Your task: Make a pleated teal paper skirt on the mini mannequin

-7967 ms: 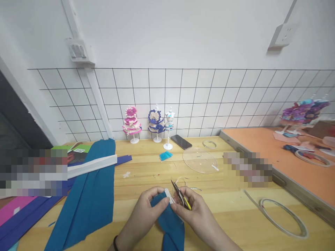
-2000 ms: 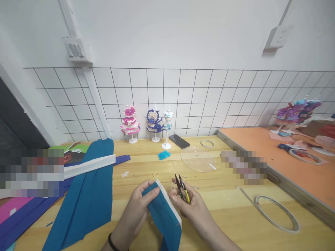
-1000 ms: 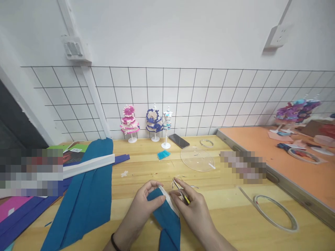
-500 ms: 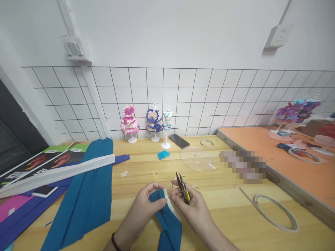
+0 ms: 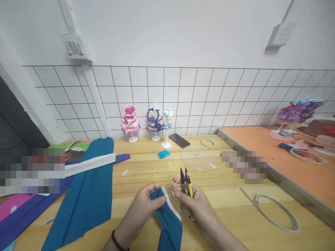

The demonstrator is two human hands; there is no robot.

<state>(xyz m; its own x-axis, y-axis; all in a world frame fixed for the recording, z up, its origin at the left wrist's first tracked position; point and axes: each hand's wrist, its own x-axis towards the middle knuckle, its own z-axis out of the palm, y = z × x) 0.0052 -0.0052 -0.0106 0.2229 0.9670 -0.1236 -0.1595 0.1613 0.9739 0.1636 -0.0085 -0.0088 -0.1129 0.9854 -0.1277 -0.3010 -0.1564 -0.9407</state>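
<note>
My left hand [image 5: 146, 205] pinches a folded strip of teal crepe paper [image 5: 169, 223] between thumb and fingers. A narrow white tape band [image 5: 171, 205] runs along the strip's right edge. In my right hand [image 5: 197, 205] are yellow-handled thread snips [image 5: 191, 190], blades apart and pointing up, just right of the strip and not touching it. A thin pale curl [image 5: 172, 186] shows by the right fingertips; I cannot make out exactly what it is.
Larger teal crepe paper [image 5: 96, 181] lies on the left with a white strip [image 5: 89, 165] across it. At the back stand small dressed forms [image 5: 131, 123] and a phone [image 5: 179, 140]. A clear disc [image 5: 197, 158] and tape roll [image 5: 277, 212] are on the right.
My right hand has drawn slightly right, away from the taped edge, and the snips have turned more upright. My left hand keeps its pinch on the crepe paper, almost unmoved.
</note>
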